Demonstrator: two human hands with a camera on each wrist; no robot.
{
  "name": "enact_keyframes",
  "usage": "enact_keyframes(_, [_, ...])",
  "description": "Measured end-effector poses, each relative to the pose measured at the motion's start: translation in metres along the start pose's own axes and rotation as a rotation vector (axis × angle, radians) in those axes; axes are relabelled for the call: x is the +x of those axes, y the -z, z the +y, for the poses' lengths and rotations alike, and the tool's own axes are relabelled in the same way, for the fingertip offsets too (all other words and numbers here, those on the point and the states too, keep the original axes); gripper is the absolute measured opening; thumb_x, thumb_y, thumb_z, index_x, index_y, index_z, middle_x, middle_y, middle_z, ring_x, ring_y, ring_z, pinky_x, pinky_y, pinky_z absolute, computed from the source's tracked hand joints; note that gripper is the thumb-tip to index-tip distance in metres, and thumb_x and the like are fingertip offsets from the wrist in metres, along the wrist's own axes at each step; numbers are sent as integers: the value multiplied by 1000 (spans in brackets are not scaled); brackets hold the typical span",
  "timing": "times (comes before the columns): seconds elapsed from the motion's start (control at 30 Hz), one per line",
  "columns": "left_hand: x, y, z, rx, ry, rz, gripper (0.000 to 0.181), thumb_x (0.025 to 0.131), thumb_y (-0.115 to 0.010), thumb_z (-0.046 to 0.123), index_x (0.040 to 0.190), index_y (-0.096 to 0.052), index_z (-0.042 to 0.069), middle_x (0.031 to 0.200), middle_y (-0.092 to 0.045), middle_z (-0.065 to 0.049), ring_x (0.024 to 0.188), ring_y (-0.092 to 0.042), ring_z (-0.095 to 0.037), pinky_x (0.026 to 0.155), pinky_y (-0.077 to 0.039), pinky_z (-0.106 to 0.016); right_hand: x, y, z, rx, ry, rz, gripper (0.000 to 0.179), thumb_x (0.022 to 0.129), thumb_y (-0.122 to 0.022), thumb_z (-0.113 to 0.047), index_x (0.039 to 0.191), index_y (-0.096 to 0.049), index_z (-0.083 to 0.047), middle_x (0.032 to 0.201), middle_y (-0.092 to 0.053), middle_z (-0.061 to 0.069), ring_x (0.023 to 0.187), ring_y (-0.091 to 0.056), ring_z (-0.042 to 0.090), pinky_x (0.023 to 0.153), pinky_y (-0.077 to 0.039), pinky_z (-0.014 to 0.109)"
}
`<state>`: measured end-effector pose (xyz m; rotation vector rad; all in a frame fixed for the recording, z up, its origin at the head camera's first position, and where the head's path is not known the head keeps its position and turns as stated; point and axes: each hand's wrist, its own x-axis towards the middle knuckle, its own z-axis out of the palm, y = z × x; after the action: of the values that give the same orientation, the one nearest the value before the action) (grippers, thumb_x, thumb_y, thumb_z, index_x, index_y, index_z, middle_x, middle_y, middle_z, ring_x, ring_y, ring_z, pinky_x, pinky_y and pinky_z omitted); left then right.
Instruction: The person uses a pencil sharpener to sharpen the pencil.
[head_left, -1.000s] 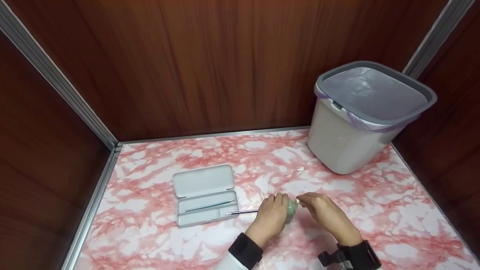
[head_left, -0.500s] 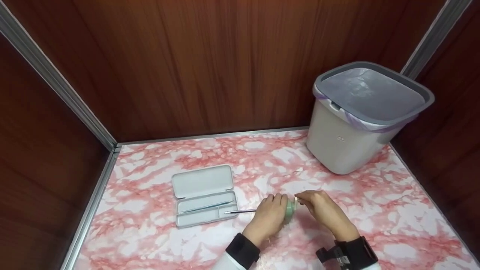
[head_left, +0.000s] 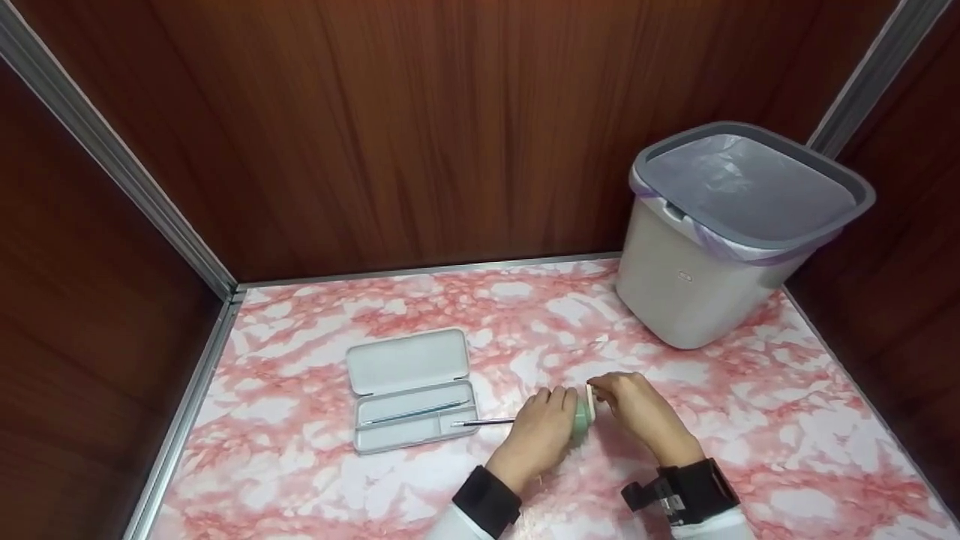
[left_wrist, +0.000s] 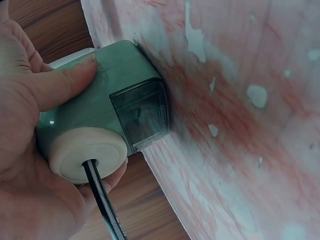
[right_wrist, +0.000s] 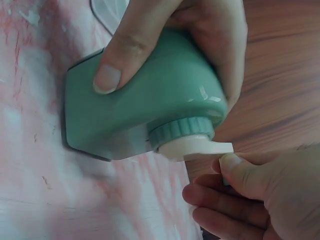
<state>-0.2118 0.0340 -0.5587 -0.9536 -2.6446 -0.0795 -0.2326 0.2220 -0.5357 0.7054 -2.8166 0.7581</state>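
Note:
A green crank pencil sharpener (left_wrist: 120,65) stands on the marbled table, its dark see-through shavings window (left_wrist: 140,112) facing the left wrist view. My left hand (head_left: 541,431) grips its rounded top, thumb on one side and fingers around the other. From the cream round front sticks a dark pencil (left_wrist: 102,197), its tip hidden inside. At the opposite end, thumb and fingers of my right hand (head_left: 641,409) pinch the end of the cream crank arm (right_wrist: 195,146). Much of the sharpener is covered by my left hand in the head view.
Left of the sharpener lies an opened grey pencil case (head_left: 409,364) with a blue pencil (head_left: 416,412) inside. The held pencil's outer end overlaps the case's right edge. A lined trash bin (head_left: 675,277) stands at the back right, near the wood-grain walls.
My right hand has shifted slightly away from me, and the crank arm has turned so its length now shows upright. My left hand, the sharpener and the pencil stay nearly in place.

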Motion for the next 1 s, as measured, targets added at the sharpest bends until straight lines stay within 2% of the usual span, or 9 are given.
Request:
enact_keyframes(0.17, [0, -1, 1, -15, 4, 5, 68, 72, -83, 37, 125, -55, 5, 104, -56, -4, 91, -56, -21, 77, -50, -30, 3, -9, 8, 96, -58, -44, 29, 85, -59, 10, 77, -67, -17, 68, -61, -2, 65, -57, 14, 60, -45, 27])
enact_keyframes(0.23, [0, -2, 1, -11, 7, 7, 71, 72, -83, 40, 125, -54, 4, 105, -56, -5, 92, -56, -21, 78, -50, -30, 2, -12, 11, 98, -49, -56, 29, 86, -60, 8, 76, -66, -18, 69, -61, -5, 66, -58, 14, 61, -45, 27])
enact_keyframes(0.4, [-1, -5, 1, 20, 3, 51, 76, 68, -86, 47, 123, -55, 4, 104, -57, -5, 89, -56, -20, 77, -50, -29, 1, -19, 15, 52, -7, -76, 27, 86, -64, 5, 75, -65, -20, 70, -60, -7, 67, -56, 9, 62, -46, 28])
enact_keyframes(0.57, [-2, -9, 0, 49, 3, 96, 78, 66, -86, 50, 121, -56, 4, 102, -57, -5, 86, -56, -21, 75, -50, -29, 1, -21, 16, 44, 14, -74, 26, 82, -64, 8, 76, -68, -17, 67, -59, -3, 63, -52, 7, 59, -45, 28])
enact_keyframes(0.77, [-3, -8, 1, 78, 19, 92, 79, 66, -85, 52, 122, -57, 5, 104, -59, -4, 87, -58, -20, 74, -51, -29, -3, -26, 16, 9, 1, -101, 25, 82, -62, 9, 84, -76, -13, 70, -62, -6, 64, -57, 9, 60, -48, 29])
enact_keyframes(0.9, [-3, -7, 1, 95, 23, 84, 79, 66, -85, 53, 123, -57, 6, 104, -59, -4, 88, -59, -18, 74, -51, -28, -7, -28, 14, -83, -9, -73, 25, 79, -67, 8, 89, -78, -13, 78, -60, -8, 70, -59, 12, 63, -49, 31])
enact_keyframes(1.0, [-4, -5, 1, 117, 20, 73, 79, 67, -83, 56, 123, -56, 7, 104, -59, -3, 88, -60, -17, 74, -51, -27, -10, -28, 13, -123, -18, -49, 25, 77, -71, 6, 88, -78, -15, 82, -57, -10, 71, -58, 12, 60, -48, 32])
